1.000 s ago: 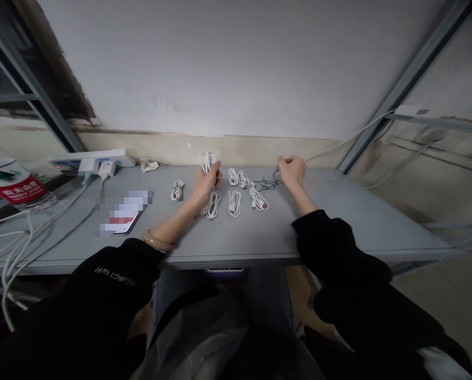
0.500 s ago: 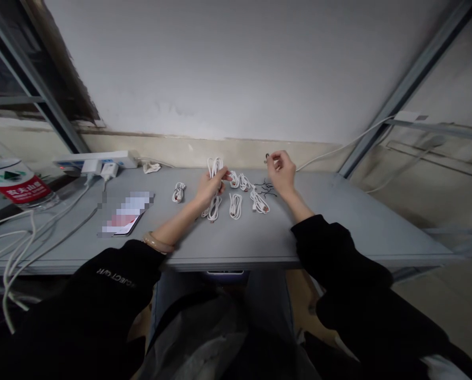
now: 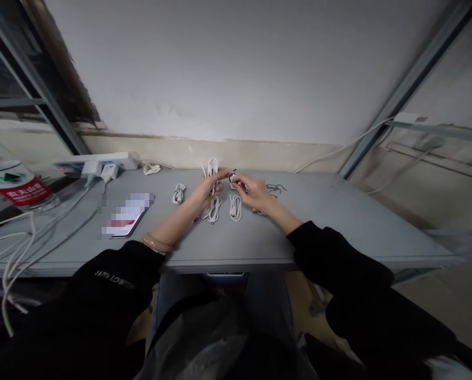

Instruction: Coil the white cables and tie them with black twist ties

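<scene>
My left hand (image 3: 208,189) is closed round a coiled white cable (image 3: 211,168), whose loops stick up above the fingers. Close beside it, my right hand (image 3: 252,191) pinches a short black twist tie (image 3: 232,175) near the left fingertips. Below the hands, a looped white cable bundle (image 3: 235,208) and another cable bundle (image 3: 212,210) lie on the table. A smaller tied cable bundle (image 3: 178,193) rests to the left. More cables lie partly hidden under my right hand. Several loose black twist ties (image 3: 275,187) are scattered just right of it.
A phone (image 3: 127,215) lies on the grey table (image 3: 339,227) at the left. Behind it are a power strip (image 3: 117,160) with plugged-in chargers and a crumpled tissue (image 3: 152,169). A large bottle (image 3: 20,184) and trailing white cords occupy the far left. A wall closes the back.
My right hand has moved left and down, bringing the black twist tie from above the loose ties over to the left hand. The left hand keeps the coiled cable, nearly in place.
</scene>
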The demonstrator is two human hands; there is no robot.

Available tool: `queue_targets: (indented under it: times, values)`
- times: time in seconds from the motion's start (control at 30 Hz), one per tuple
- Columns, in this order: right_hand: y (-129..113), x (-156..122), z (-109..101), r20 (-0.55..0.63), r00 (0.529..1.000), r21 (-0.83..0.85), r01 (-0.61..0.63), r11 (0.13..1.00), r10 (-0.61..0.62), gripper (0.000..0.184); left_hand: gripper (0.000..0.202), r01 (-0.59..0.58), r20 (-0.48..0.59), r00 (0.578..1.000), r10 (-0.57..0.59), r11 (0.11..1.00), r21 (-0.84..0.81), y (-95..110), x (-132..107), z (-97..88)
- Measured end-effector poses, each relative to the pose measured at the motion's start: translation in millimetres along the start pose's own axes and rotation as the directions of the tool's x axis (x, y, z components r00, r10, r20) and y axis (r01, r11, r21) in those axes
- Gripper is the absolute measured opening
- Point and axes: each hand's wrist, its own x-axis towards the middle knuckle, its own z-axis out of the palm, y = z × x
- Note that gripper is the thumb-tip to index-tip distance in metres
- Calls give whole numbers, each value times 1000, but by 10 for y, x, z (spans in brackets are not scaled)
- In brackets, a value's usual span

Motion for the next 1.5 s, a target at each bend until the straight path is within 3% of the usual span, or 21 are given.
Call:
queue_targets:
  times: [0.17, 0.37, 0.57, 0.9, 1.2, 1.33, 1.5]
  values:
    - [-28, 13, -45, 65, 994, -73, 97, 993, -92, 15, 18, 9, 7, 1000, -9, 998, 62, -9, -11, 12]
    - [-20, 4, -26, 44, 992, -83, 125, 989, -121, 13, 15, 6, 8, 1000, -7, 997, 73, -25, 8, 12]
    - [-39, 4, -38, 11, 990, -50, 143, 989, -142, 13, 11, 34, 85, 996, -39, 997, 64, -31, 9, 0]
    - [-59, 4, 53, -42, 997, 0, 70, 998, -70, 12, 19, 25, 48, 998, -29, 996, 83, -7, -6, 27]
    - [39, -17, 109, -154, 983, -28, -102, 994, 96, 6, 18, -40, 35, 999, 36, 994, 99, -105, 35, 17]
    - [49, -18, 132, -210, 972, -55, -121, 991, 107, 7, 18, -62, 59, 997, 57, 995, 81, -116, 23, 38]
    - [28, -22, 128, -195, 975, -59, -120, 991, 107, 15, 16, -62, 2, 998, 63, 993, 101, -124, 52, 18]
